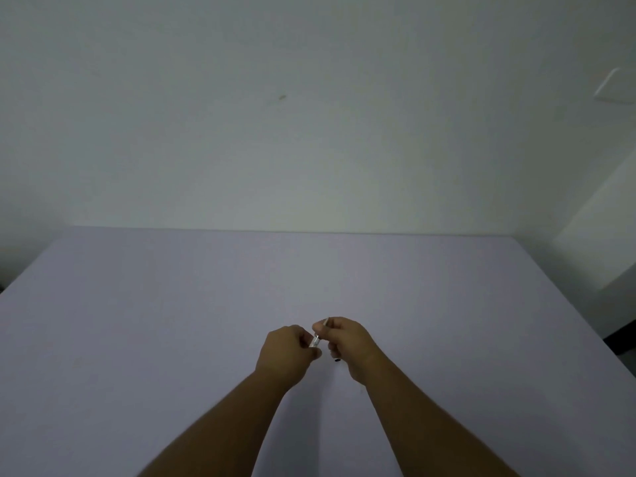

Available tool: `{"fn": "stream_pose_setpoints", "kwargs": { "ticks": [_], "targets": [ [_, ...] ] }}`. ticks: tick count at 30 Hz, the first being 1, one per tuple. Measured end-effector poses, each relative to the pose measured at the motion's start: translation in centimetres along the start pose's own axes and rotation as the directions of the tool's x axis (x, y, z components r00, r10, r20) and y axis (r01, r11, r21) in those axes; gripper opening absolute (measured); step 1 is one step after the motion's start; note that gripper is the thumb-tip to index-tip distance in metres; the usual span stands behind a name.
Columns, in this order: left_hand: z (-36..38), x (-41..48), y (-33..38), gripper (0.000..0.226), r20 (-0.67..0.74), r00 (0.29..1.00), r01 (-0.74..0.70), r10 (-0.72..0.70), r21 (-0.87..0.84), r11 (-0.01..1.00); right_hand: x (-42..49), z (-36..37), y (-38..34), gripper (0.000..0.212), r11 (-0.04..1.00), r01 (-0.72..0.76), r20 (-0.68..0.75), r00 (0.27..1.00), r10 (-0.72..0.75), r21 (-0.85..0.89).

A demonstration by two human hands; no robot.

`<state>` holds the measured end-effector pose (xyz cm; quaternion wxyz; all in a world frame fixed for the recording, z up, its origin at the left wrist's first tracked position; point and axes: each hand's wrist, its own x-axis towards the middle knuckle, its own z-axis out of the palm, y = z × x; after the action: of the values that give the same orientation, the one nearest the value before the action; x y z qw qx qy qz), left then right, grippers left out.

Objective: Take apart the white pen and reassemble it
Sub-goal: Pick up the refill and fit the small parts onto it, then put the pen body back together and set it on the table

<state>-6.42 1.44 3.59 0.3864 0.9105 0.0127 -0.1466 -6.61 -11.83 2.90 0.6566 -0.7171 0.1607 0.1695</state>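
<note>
Both my hands meet over the near middle of the table. My left hand [287, 354] is closed around a short pale tube, the white pen's barrel [315, 340], which shows between the two hands. My right hand [347, 342] pinches a thin rod, the pen's refill [324, 325], which slants up to the right and meets the barrel's end. A small dark piece [337, 359] shows under my right hand; I cannot tell if the hand holds it or if it lies on the table. Fingers hide most of the pen.
The table [172, 321] has a pale lilac top that reaches back to a plain white wall. Its right edge drops away to a dark floor at the far right. A white wall plate [616, 86] sits high on the right.
</note>
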Motion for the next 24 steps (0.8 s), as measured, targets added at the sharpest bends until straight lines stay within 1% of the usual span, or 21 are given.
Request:
{"fn": "stream_pose_setpoints", "kwargs": {
  "ticks": [2,3,4,7,8,12,13,16,17,22,24],
  "targets": [
    [0.11,-0.14,0.02,0.012,0.005,1.0,0.003,-0.003,0.014,1.0,0.17,0.21,0.01,0.025,0.991,-0.012,-0.056,0.998,0.005,-0.136],
    [0.13,-0.2,0.01,0.012,0.007,1.0,0.007,-0.007,0.01,1.0,0.2,0.29,-0.02,0.029,0.987,-0.017,-0.072,0.997,0.006,-0.162],
    [0.12,-0.21,-0.02,0.012,0.008,1.0,0.011,-0.011,-0.001,1.0,0.22,0.28,-0.04,0.029,0.989,-0.019,-0.068,0.998,0.009,-0.144],
    [-0.14,-0.16,-0.08,0.011,0.011,1.0,0.02,-0.019,-0.008,1.0,0.12,-0.13,-0.03,0.013,1.0,-0.003,-0.006,1.0,0.003,0.003],
    [-0.17,-0.14,-0.09,0.011,0.012,1.0,0.021,-0.021,-0.009,1.0,0.09,-0.23,-0.05,0.01,1.0,0.004,0.005,1.0,-0.004,0.006],
    [0.15,-0.31,-0.19,0.013,0.018,1.0,0.018,-0.018,0.006,1.0,0.13,-0.33,-0.2,0.023,0.989,-0.029,-0.007,1.0,0.028,-0.148],
    [0.2,-0.31,-0.2,0.014,0.018,1.0,0.02,-0.02,0.001,1.0,0.14,-0.38,-0.22,0.022,0.988,-0.032,0.0,0.999,0.032,-0.154],
    [0.12,-0.31,-0.07,0.009,0.029,0.999,0.029,-0.029,-0.005,1.0,0.03,-0.55,-0.07,0.009,0.998,-0.01,0.027,1.0,0.012,-0.056],
    [0.14,-0.32,-0.02,0.009,0.032,0.999,0.03,-0.03,-0.003,1.0,0.02,-0.6,0.01,0.008,0.999,-0.004,0.025,1.0,0.005,-0.042],
    [0.37,-0.32,0.23,0.01,0.039,0.999,0.032,-0.032,-0.009,0.999,0.54,-0.61,-0.11,0.017,0.993,-0.04,-0.028,0.999,0.037,-0.108],
    [0.39,-0.22,0.26,0.012,0.039,0.999,0.036,-0.036,-0.014,0.999,0.71,-0.62,-0.06,0.019,0.994,-0.041,-0.041,0.998,0.037,-0.105]
  ]
}}
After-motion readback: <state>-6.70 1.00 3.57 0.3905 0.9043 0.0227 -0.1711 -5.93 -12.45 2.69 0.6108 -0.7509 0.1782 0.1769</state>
